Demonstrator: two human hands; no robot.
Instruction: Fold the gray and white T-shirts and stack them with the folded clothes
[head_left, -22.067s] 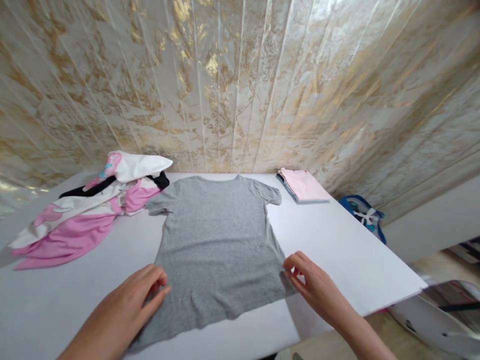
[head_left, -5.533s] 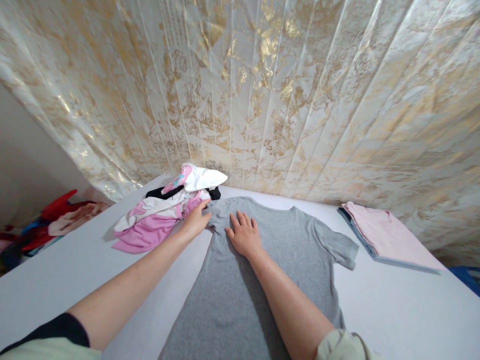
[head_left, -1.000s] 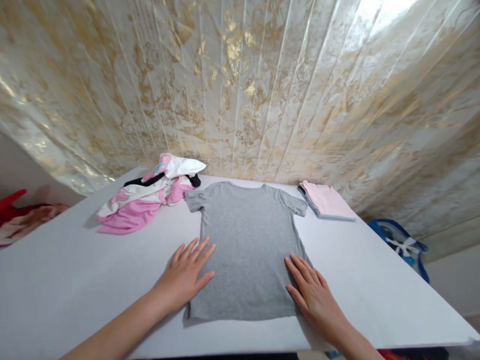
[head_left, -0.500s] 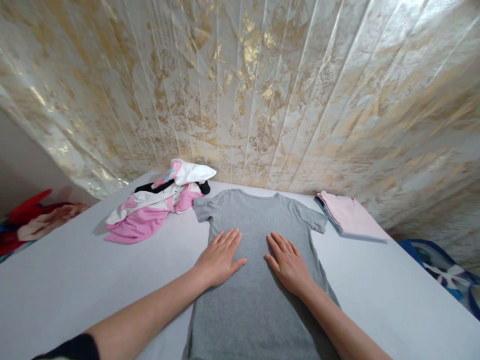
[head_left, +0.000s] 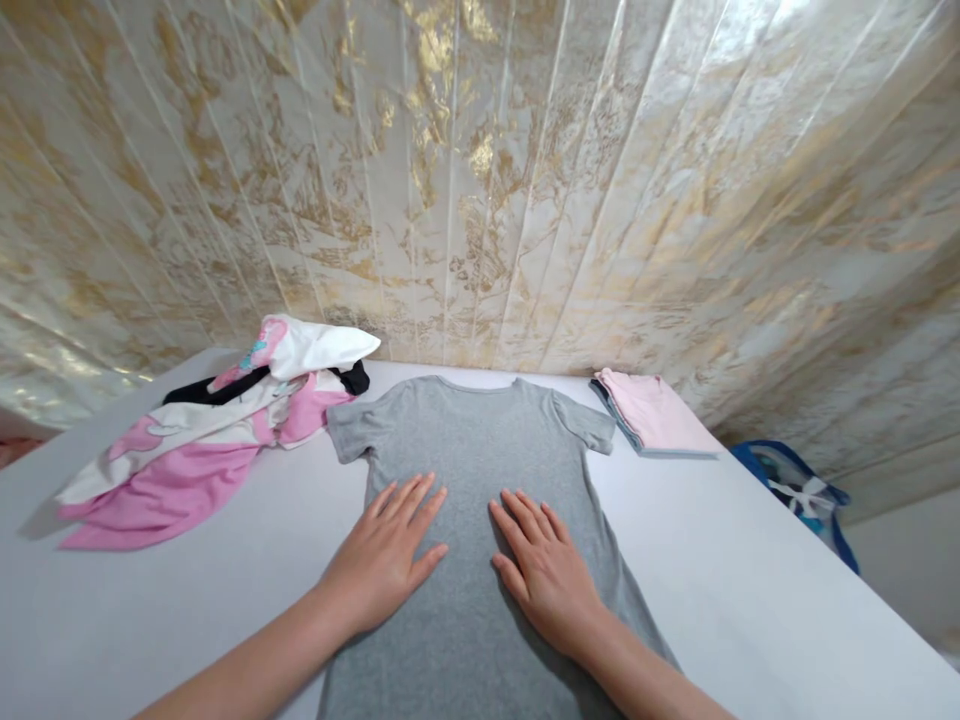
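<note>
Sleeves (head_left: 354, 430) out to both sides, the grey T-shirt (head_left: 450, 640) lies flat before you on the white table (head_left: 720, 590). Your left hand (head_left: 381, 562) and right hand (head_left: 551, 575) rest palm down on it, fingers (head_left: 429, 512) slightly spread (how hard they press, I cannot tell). Rumpled pink-and-white clothes (head_left: 187, 480) lie to its left, a folded stack (head_left: 652, 412) topped with pink to its right.

No text, label, brand, number or sign is legible on the gray T-shirt (head_left: 465, 440), heaped pink-and-white garments (head_left: 180, 490), folded pink garment (head_left: 656, 415), blue-trimmed bag (head_left: 796, 500) or gold-patterned backdrop (head_left: 480, 220). Motifs on the heaped garments form no readable characters.
</note>
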